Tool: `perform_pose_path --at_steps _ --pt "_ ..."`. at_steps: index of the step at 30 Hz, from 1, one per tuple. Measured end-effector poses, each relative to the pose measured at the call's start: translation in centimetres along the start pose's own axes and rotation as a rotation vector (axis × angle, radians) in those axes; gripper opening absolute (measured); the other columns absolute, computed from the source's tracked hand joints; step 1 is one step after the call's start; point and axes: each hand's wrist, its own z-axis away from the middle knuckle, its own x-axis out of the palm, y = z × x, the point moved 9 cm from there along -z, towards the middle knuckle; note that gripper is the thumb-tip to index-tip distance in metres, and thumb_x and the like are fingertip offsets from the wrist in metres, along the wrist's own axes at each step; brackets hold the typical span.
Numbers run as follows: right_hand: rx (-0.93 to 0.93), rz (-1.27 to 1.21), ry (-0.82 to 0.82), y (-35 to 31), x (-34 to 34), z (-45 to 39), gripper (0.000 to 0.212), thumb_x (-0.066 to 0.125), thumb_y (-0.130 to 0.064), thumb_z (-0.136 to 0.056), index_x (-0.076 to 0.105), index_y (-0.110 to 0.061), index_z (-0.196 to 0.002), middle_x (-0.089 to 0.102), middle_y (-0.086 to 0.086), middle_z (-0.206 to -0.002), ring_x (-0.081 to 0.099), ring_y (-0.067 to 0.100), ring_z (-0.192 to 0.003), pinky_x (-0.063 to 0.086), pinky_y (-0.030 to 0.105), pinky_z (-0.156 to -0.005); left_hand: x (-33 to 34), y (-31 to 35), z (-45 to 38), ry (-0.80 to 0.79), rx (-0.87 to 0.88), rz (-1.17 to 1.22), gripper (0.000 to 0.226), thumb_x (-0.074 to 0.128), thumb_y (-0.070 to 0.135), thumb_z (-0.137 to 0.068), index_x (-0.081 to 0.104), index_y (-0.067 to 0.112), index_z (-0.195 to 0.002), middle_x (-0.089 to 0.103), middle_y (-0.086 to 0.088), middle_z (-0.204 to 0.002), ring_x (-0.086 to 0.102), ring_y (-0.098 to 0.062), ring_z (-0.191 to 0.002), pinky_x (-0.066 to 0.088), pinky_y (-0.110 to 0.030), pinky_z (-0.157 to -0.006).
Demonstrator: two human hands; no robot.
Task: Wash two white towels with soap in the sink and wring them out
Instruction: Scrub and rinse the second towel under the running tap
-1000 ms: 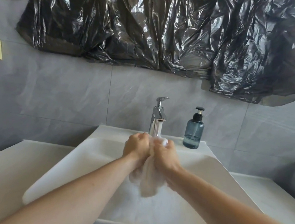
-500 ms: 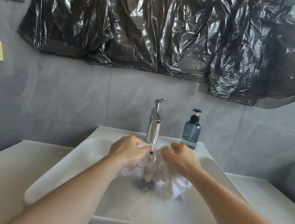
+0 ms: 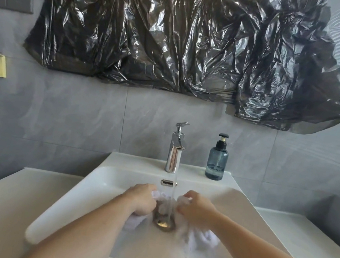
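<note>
We held a wet white towel low in the sink, stretched beneath the faucet stream, over the drain. Our left hand and right hand each gripped a bunched end with curled fingers, forearms reaching in from the near edge.

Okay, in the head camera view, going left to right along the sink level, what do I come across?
Left hand gripping white towel → water stream from the faucet, falling to the drain → right hand gripping the same towel → soap bottle on the sink's back ledge.
</note>
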Motion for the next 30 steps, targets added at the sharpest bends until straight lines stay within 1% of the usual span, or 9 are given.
perform_pose_path --at_steps 2,4,6,10,14,18,22,24,30 --pt "0.037 -0.343 0.118 -0.1 -1.3 -0.2 0.033 0.057 -0.038 -0.098 0.061 -0.022 -0.126 0.07 0.0 -0.105 0.068 0.017 -0.091 0.054 0.025 -0.071 -0.9 1.8 0.4 0.023 0.046 0.235 0.021 0.046 0.029 -0.087 0.066 0.026 -0.094 0.068 -0.011 -0.127 0.062 -0.033 -0.115 0.047 -0.034 -0.087" --pt "0.032 -0.575 0.227 -0.9 -2.6 0.2 0.031 0.058 -0.047 -0.095 0.061 -0.024 -0.116 0.073 0.001 -0.098 0.07 0.019 -0.09 0.058 0.036 -0.086 -2.4 3.4 1.0 0.11 0.063 0.515 0.031 0.049 0.044 -0.069 0.072 0.024 -0.077 0.074 -0.008 -0.117 0.064 -0.029 -0.105 0.048 -0.035 -0.093" --pt "-0.03 -0.626 0.295 -2.6 -2.9 0.9 0.029 0.059 -0.051 -0.094 0.057 -0.026 -0.108 0.073 0.001 -0.097 0.07 0.02 -0.091 0.057 0.04 -0.091 -3.1 3.4 1.2 0.188 0.005 0.726 0.035 0.052 0.048 -0.07 0.075 0.023 -0.074 0.076 -0.007 -0.104 0.066 -0.03 -0.098 0.051 -0.037 -0.088" --pt "-0.164 -0.566 0.382 -6.3 -2.9 2.9 0.028 0.058 -0.05 -0.097 0.051 -0.024 -0.103 0.071 -0.001 -0.095 0.069 0.017 -0.091 0.05 0.033 -0.077 -2.5 2.9 0.7 0.193 -0.061 0.948 0.037 0.047 0.05 -0.071 0.073 0.027 -0.058 0.074 -0.005 -0.082 0.066 -0.029 -0.083 0.05 -0.037 -0.078" --pt "-0.044 -0.596 0.497 -4.7 -5.3 1.5 0.031 0.05 -0.046 -0.103 0.048 -0.015 -0.111 0.069 0.009 -0.106 0.066 0.033 -0.103 0.051 0.042 -0.092 -1.9 4.5 0.9 0.172 0.042 0.973 0.032 0.055 0.053 -0.071 0.072 0.028 -0.06 0.073 -0.005 -0.082 0.063 -0.026 -0.076 0.045 -0.037 -0.074" --pt "-0.16 -0.678 0.383 -6.0 -2.4 2.1 0.029 0.057 -0.045 -0.1 0.049 -0.018 -0.104 0.069 0.002 -0.095 0.067 0.025 -0.095 0.053 0.043 -0.088 -3.6 3.9 0.7 0.284 0.043 0.872 0.032 0.056 0.046 -0.087 0.073 0.019 -0.083 0.077 -0.011 -0.106 0.068 -0.031 -0.1 0.049 -0.035 -0.082" --pt "-0.102 -0.568 0.435 -5.2 -3.9 0.4 0.025 0.045 -0.04 -0.106 0.05 -0.015 -0.108 0.066 0.004 -0.096 0.063 0.029 -0.093 0.05 0.041 -0.085 -3.4 5.1 1.5 0.207 0.113 0.865 0.031 0.052 0.047 -0.066 0.065 0.019 -0.063 0.067 0.0 -0.079 0.057 -0.023 -0.074 0.045 -0.036 -0.073" --pt "-0.052 -0.576 0.463 -4.4 -4.6 0.1 0.025 0.042 -0.038 -0.106 0.049 -0.015 -0.111 0.063 0.001 -0.095 0.061 0.028 -0.092 0.047 0.039 -0.083 -2.8 5.9 1.4 0.178 0.146 0.909 0.036 0.058 0.05 -0.063 0.071 0.016 -0.067 0.067 0.001 -0.076 0.057 -0.023 -0.073 0.046 -0.038 -0.073" --pt "-0.209 -0.618 0.365 -4.7 -3.9 0.6 0.016 0.052 -0.035 -0.104 0.053 -0.02 -0.1 0.068 0.001 -0.09 0.066 0.017 -0.086 0.052 0.034 -0.076 -4.8 5.3 1.7 0.293 0.18 0.76 0.044 0.044 0.048 -0.071 0.077 0.022 -0.083 0.078 -0.004 -0.102 0.067 -0.031 -0.106 0.05 -0.039 -0.09"
